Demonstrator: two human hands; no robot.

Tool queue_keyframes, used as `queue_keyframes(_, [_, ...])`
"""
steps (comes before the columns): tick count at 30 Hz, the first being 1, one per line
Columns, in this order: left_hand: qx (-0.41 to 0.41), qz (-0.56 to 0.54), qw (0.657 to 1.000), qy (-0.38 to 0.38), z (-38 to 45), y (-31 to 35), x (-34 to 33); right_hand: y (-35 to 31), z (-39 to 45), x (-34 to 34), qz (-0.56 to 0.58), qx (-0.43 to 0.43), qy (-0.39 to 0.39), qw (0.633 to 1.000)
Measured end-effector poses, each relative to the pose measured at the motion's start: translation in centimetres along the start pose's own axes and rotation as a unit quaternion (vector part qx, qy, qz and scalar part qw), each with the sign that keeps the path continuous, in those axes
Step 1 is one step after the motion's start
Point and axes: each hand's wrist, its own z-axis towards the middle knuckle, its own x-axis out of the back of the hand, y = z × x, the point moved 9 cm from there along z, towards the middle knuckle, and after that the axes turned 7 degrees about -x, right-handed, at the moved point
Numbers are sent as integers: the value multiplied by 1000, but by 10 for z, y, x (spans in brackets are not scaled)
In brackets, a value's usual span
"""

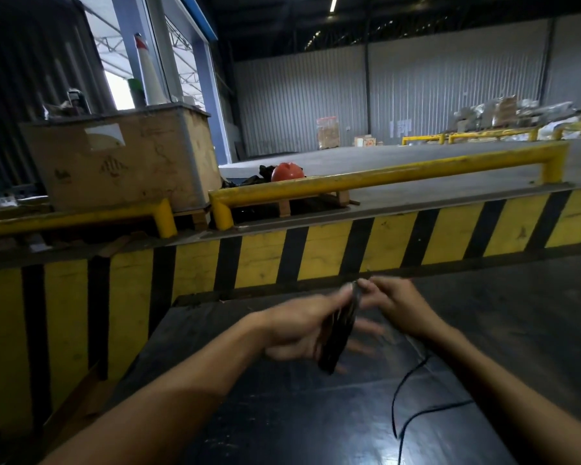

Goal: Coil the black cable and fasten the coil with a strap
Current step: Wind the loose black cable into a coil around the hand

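Observation:
A narrow coil of black cable (339,330) stands on edge over a dark tabletop (282,414). My left hand (302,325) grips the coil around its middle, fingers blurred by motion. My right hand (394,302) pinches the coil's top end with thumb and fingertips. A loose tail of the same cable (404,397) trails off the coil, curving down across the table toward the near edge. No strap can be made out.
A yellow-and-black striped barrier (316,250) rises just beyond the table. Yellow guard rails (383,176) run above it, with a large wooden crate (121,156) at left and an orange helmet (287,172) behind the rail.

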Motion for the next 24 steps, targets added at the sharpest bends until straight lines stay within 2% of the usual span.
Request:
queue_keyframes(1, [-77,-44,995,54,5,23,9,3,-9,-21,3,-3,-19,1000])
queue_keyframes(3, [-194,-80,962,174,5,58,36,3,-31,-68,-77,16,-39,996])
queue_keyframes(5, [-227,-18,940,255,3,70,58,-1,-52,-109,-159,31,-67,985])
queue_keyframes(7, [-205,116,926,294,2,69,72,-13,-63,-128,-198,72,-108,972])
queue_keyframes(9, [-155,273,900,302,-3,61,86,-20,-65,-121,-226,95,-137,960])
queue_keyframes(11, [-55,392,867,302,-12,42,105,-19,-61,-96,-226,79,-158,958])
queue_keyframes(13, [31,433,855,283,-23,17,117,-13,-50,-63,-201,35,-172,964])
queue_keyframes(17, [83,415,879,222,-27,-15,95,-31,-18,8,-142,42,-93,985])
queue_keyframes(19, [85,393,902,157,-16,-20,68,-41,-5,32,-98,49,-69,992])
queue_keyframes(20, [68,343,929,122,-11,-17,50,-45,0,40,-85,53,-54,994])
queue_keyframes(22, [12,154,986,65,-4,1,18,-50,4,45,-57,58,-30,996])
queue_keyframes(24, [-66,-14,997,35,2,30,2,-60,-10,26,-63,119,-20,991])
